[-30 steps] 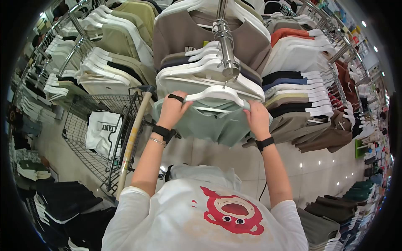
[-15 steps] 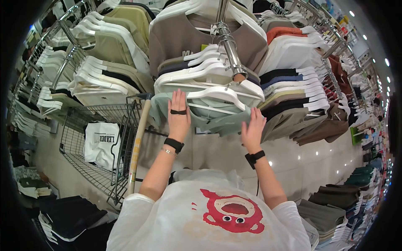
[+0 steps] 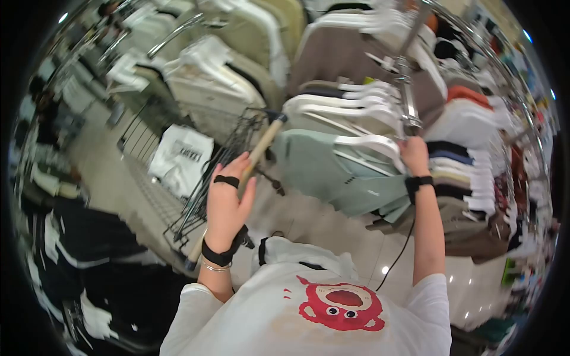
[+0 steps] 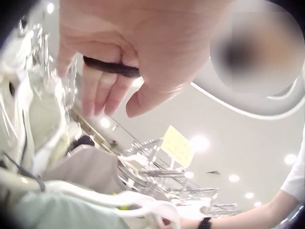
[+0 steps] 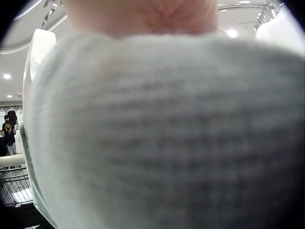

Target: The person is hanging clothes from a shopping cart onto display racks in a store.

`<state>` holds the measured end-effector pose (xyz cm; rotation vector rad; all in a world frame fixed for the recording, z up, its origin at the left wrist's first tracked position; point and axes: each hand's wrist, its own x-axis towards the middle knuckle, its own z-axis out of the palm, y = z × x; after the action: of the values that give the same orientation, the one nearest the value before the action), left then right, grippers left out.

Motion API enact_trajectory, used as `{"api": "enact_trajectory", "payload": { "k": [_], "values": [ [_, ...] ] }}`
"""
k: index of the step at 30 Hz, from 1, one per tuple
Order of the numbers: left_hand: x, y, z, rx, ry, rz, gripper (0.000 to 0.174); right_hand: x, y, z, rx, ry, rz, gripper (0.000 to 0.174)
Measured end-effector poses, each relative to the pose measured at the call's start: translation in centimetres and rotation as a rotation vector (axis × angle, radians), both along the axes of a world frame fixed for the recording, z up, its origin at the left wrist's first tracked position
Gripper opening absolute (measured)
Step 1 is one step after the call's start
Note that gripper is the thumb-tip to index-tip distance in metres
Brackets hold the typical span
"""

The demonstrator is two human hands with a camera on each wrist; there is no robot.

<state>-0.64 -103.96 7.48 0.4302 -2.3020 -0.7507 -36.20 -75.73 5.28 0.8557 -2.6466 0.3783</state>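
A pale green shirt (image 3: 320, 172) hangs on a white hanger (image 3: 371, 142) at the front of the rack; its cloth fills most of the right wrist view (image 5: 167, 133). My right hand (image 3: 414, 157) grips the hanger near its hook, by the end of the metal rail (image 3: 408, 101); its fingertips are mostly hidden. My left hand (image 3: 227, 202) is off the shirt, over the cart handle (image 3: 265, 142), fingers extended and thumb apart. The left wrist view shows the left hand (image 4: 138, 52) holding nothing; whether it touches the handle I cannot tell.
A wire shopping cart (image 3: 133, 133) stands at the left with a white printed garment (image 3: 181, 159) in it. Racks of clothes on white hangers surround the front and sides. Dark garments (image 3: 113, 261) hang at the lower left, and tiled floor (image 3: 303, 225) shows below the green shirt.
The head view has swung left. My left hand has left the shirt and moved over to the cart handle. My right hand has moved from the shirt's shoulder up to the hanger near the rail end.
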Motion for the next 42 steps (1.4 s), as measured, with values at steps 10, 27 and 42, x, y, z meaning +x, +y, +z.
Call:
{"api": "enact_trajectory", "payload": {
  "k": [10,27,42],
  "values": [
    [18.7,-3.1,-4.0,0.035,-1.004,0.974,0.039,-0.2,18.8,2.0,-0.827,0.071,-0.216,0.050],
    [21.0,-6.6,-10.5,0.450,-0.766,0.455,0.050,19.3,24.2,8.9,-1.158,0.089,-0.178,0.040],
    [26.3,-4.4,-11.8,0.309,-0.486,0.479,0.007,17.0,19.8,8.1,-1.807,-0.827,1.186,0.013]
  ]
}}
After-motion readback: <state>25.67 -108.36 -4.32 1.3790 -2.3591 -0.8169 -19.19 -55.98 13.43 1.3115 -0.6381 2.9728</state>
